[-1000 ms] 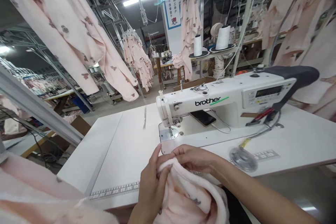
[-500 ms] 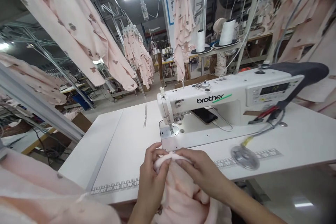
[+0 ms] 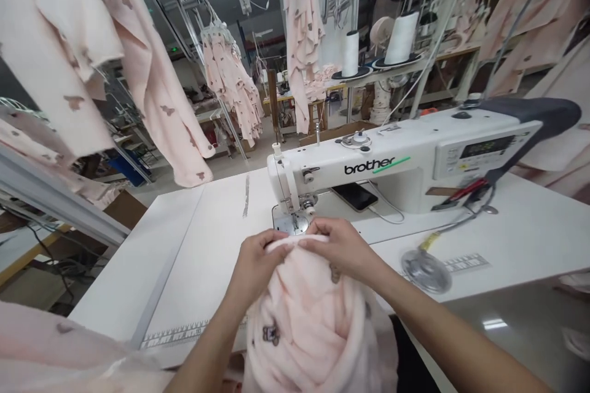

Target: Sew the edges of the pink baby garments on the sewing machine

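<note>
From where I am standing, a person is sitting at a white table and holding up a pale pink cloth with small brown animal figures. Its upper edge is lying just in front of the needle plate of a white sewing machine, and the rest is hanging in deep folds towards the lap. The left hand is pinching that edge between thumb and fingers; the right hand is pinching it close beside, thumb facing thumb, so both grips are narrow and closed on cloth.

The cloth is looking soft, plush and light, likely to be sagging and bunching rather than slipping or breaking. The thicker rim is seeming the surest place to take hold, with both hands near together, while the loose bulk is probably dragging down a little.

Behind the machine, a cardboard box is showing only its upper part; I cannot tell what it is holding. At far left, a brown carton is standing beyond the table, its contents hidden from me too.
</note>
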`<control>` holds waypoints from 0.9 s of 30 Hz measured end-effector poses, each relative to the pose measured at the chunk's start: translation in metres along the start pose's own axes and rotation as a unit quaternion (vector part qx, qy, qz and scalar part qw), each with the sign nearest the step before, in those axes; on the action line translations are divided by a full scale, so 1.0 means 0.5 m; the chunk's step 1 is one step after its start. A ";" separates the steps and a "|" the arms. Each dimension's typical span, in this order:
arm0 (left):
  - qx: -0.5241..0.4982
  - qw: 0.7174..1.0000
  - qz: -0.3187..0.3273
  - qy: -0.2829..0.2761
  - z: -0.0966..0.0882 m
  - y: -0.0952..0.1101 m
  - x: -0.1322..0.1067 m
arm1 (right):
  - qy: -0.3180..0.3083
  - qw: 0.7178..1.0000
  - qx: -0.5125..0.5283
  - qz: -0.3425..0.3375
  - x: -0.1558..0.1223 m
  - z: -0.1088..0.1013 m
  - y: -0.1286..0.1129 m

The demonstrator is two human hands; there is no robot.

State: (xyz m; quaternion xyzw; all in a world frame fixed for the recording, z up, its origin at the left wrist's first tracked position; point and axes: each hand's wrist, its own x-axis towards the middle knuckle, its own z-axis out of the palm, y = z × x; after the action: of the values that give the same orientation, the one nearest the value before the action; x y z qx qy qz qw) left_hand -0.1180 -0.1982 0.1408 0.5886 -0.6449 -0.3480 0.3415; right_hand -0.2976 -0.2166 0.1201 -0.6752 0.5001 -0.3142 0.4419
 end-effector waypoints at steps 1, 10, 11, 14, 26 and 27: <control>0.010 1.000 0.002 -0.014 0.007 -0.018 0.028 | 0.019 0.998 -0.054 -0.001 0.021 0.002 0.011; 0.096 0.993 0.008 -0.061 0.055 -0.126 0.154 | 0.060 0.972 -0.220 0.055 0.157 0.032 0.096; 0.109 0.992 0.006 -0.055 0.055 -0.126 0.161 | 0.057 0.971 -0.223 0.063 0.165 0.032 0.097; 0.134 0.989 -0.020 -0.064 0.053 -0.125 0.185 | 0.046 0.968 -0.229 0.090 0.181 0.026 0.096; 0.162 0.983 -0.062 -0.051 0.073 -0.114 0.206 | 0.073 0.964 -0.235 0.103 0.179 0.011 0.102; 0.164 0.983 -0.063 -0.049 0.074 -0.113 0.206 | 0.076 0.963 -0.236 0.102 0.179 0.012 0.104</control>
State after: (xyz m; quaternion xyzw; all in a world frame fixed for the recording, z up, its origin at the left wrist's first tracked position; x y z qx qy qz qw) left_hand -0.1273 -0.3030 0.0764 0.6587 -0.6704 -0.2866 0.1859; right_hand -0.2859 -0.3059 0.0689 -0.6801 0.6583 -0.1911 0.2602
